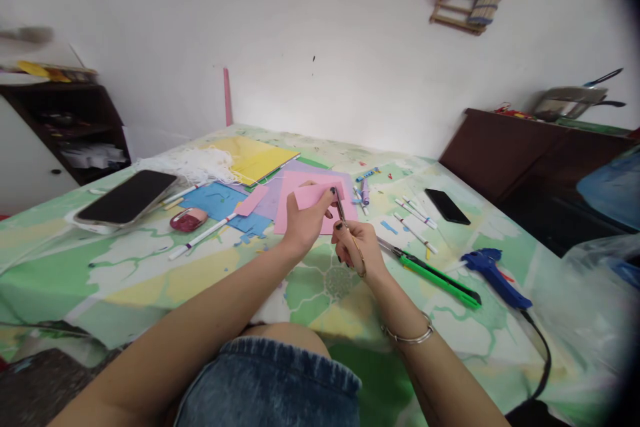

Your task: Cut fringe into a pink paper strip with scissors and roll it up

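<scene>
My left hand (pixel 306 223) is closed on a piece of pink paper (pixel 313 195), thumb on top near its right edge. In my right hand (pixel 356 245) is a pair of scissors (pixel 341 207), its blades pointing up at the paper's right edge, close to my left thumb. Beneath both lies a larger pink sheet (pixel 281 213), flat on the table. A purple sheet (pixel 267 197) and blue paper (pixel 213 203) lie to its left. A white stick with a pink paper flag (pixel 253 201) rests across the blue paper.
A green utility knife (pixel 440 280) and a blue glue gun (pixel 495 273) with a cord lie to the right, near a black phone (pixel 447 206) and several white markers (pixel 416 232). Leftward are a larger phone (pixel 127 197), a red case (pixel 189 219), white string (pixel 195 165) and a yellow folder (pixel 255 159).
</scene>
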`<state>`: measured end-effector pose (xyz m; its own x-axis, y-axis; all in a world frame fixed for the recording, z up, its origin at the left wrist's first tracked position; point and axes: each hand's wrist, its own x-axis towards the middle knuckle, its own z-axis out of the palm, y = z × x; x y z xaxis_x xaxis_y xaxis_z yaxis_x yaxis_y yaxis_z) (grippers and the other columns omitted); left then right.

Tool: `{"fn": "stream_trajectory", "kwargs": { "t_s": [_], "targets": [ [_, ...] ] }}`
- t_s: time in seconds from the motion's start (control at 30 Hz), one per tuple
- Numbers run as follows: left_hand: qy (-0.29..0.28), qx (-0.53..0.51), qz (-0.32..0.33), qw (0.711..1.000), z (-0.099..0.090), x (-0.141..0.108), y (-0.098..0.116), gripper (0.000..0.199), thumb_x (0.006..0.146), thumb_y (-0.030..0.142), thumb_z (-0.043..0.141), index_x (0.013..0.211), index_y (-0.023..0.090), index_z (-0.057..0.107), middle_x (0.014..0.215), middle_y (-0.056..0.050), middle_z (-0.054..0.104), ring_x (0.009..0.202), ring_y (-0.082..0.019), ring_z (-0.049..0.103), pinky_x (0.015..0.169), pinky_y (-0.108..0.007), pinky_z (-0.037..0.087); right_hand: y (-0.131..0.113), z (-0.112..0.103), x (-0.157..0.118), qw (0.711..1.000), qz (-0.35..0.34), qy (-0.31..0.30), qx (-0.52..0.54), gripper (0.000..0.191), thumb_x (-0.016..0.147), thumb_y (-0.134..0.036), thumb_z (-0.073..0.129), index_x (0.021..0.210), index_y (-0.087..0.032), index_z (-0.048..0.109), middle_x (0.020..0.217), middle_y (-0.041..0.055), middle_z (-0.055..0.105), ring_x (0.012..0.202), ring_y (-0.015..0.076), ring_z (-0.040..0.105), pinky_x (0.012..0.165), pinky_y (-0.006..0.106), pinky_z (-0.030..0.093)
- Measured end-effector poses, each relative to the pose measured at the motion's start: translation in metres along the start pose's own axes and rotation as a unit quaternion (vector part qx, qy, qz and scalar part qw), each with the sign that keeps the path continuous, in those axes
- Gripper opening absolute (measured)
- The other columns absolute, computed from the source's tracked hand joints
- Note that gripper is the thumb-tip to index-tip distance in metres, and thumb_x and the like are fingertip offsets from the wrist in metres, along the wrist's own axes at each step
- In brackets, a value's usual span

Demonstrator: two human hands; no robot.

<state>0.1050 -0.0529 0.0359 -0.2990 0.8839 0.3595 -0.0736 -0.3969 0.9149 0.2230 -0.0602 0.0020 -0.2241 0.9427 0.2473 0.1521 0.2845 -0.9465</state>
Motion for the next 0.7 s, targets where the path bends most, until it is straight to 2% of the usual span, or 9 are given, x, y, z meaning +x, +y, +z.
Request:
{"fn": "stream_trajectory", "kwargs": {
  "t_s": [0.47, 0.7],
  "targets": [
    [0.012, -0.008, -0.002, 1.0, 0.0013, -0.0001, 0.0017, 0.013, 0.072, 0.028, 0.062, 0.066, 0.017, 0.059, 0.069, -0.002, 0.06, 0.053, -0.011, 0.052, 0.054, -0.026, 0.041, 0.004, -0.0002, 0.0002, 1.0, -0.001, 0.009, -0.02, 0.052, 0.077, -0.064, 0.054, 0.054, -0.017, 0.051, 0.031, -0.0032, 0.045, 0.025, 0.0067, 0.032, 0.029, 0.018, 0.026],
    [0.024, -0.031, -0.042, 0.998, 0.0024, 0.0001, 0.0028, 0.013, 0.07, 0.029, 0.064, 0.068, 0.017, 0.059, 0.073, -0.002, 0.061, 0.053, -0.011, 0.053, 0.057, -0.026, 0.044, 0.0061, -0.0007, -0.0002, 1.0, -0.008, 0.009, -0.021, 0.052, 0.078, -0.064, 0.053, 0.054, -0.017, 0.051, 0.031, -0.0039, 0.044, 0.026, 0.0066, 0.032, 0.03, 0.018, 0.026]
  ]
}}
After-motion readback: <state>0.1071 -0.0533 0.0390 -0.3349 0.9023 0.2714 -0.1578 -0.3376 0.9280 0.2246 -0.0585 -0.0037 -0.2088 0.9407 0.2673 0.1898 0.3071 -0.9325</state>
